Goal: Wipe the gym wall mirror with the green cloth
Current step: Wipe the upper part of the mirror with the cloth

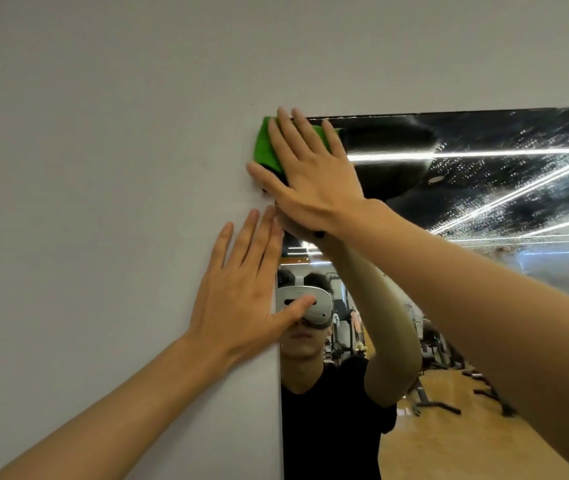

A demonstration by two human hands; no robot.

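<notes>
Green cloth (265,147) at mirror (505,174) top-left corner, right hand (314,178) spread flat, pressing cloth, left hand (241,299) flat on wall (103,150), holding nothing.

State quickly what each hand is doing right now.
Left hand: open, flat against the wall.
Right hand: open, straight fingers pressing the green cloth onto the mirror corner.

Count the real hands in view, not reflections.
2: right hand flat on the green cloth at the top-left corner of the mirror; left hand flat on the wall below it.
</notes>
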